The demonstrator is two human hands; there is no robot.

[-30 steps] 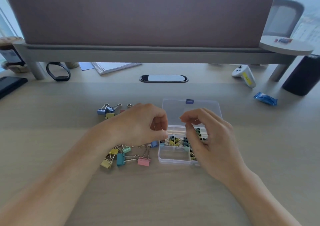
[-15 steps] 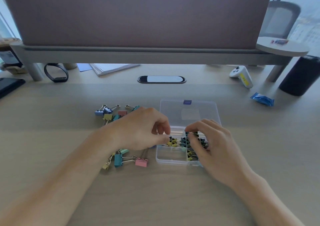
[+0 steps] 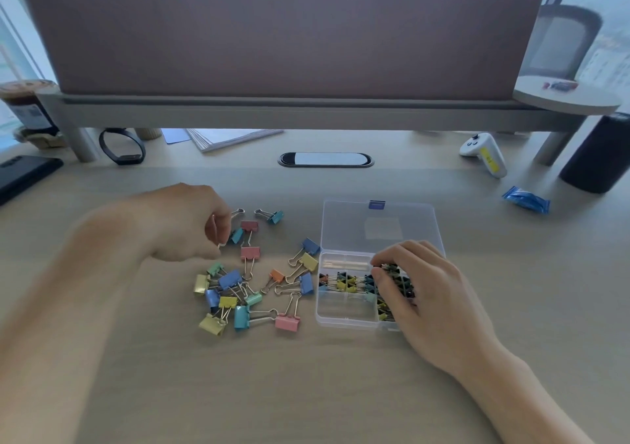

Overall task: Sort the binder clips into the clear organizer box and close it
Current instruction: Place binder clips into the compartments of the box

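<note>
Head view of a pale wooden desk [image 3: 306, 392], with places given relative to the clear plastic organizer box [image 3: 344, 311], which sits near the middle of the desk. Its transparent lid [image 3: 378, 229] is swung fully open and lies flat on the box's far side, with a small blue latch [image 3: 377, 204] on its farthest edge. The middle row and right-hand compartments hold small dark and yellow binder clips [image 3: 344, 283]; the near-left compartment looks empty. The right hand [image 3: 429, 293] rests over the right half of the box, fingers bent with their tips among the small clips. Whether it grips one cannot be told. Just left of the box lies a scatter of larger pastel binder clips [image 3: 238, 293] in blue, yellow, pink, green and orange, with a pink binder clip [image 3: 288, 322] at its near edge. The left hand [image 3: 184, 225], blurred, hovers over the far-left part of this scatter, fingers curled and apparently pinching the silver wire handle of a teal binder clip [image 3: 236, 235]. Far right of the box lie a blue foil packet [image 3: 526, 200] and a white handheld controller [image 3: 485, 154]. Far left stands a black wristband [image 3: 122, 147].
</note>
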